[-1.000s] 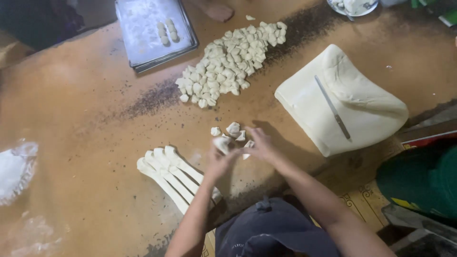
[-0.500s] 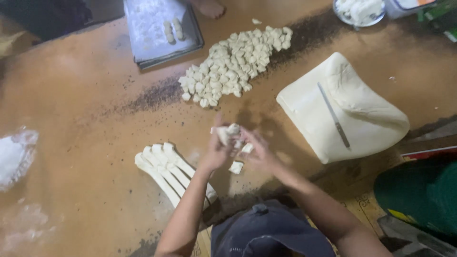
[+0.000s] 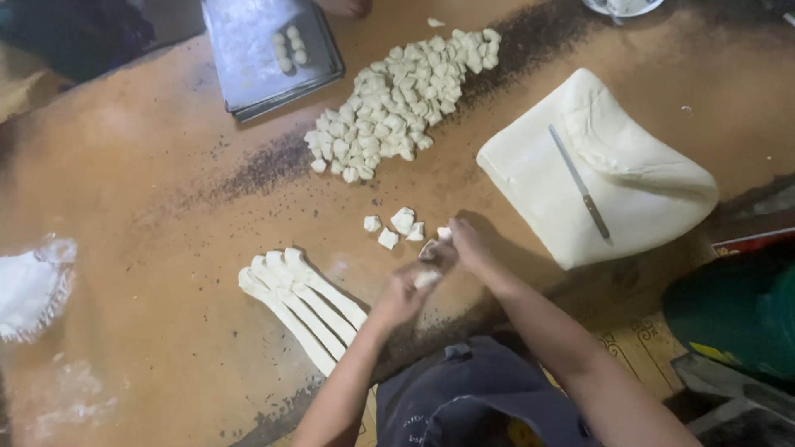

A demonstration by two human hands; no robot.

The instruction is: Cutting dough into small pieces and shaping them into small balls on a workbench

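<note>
My left hand and my right hand meet near the front of the brown table, both pinching one pale strip of dough between them. Just beyond my fingers lie a few small cut dough pieces. Several long dough strips lie side by side to the left of my left wrist. A big heap of cut dough pieces sits farther back in the middle.
A large folded slab of dough with a knife lying on it is at the right. A metal tray holding a few dough balls is at the back left. Flour in plastic sits at the left edge.
My hands have dropped back toward the table's front edge. More small cut pieces now lie beyond my fingers.
</note>
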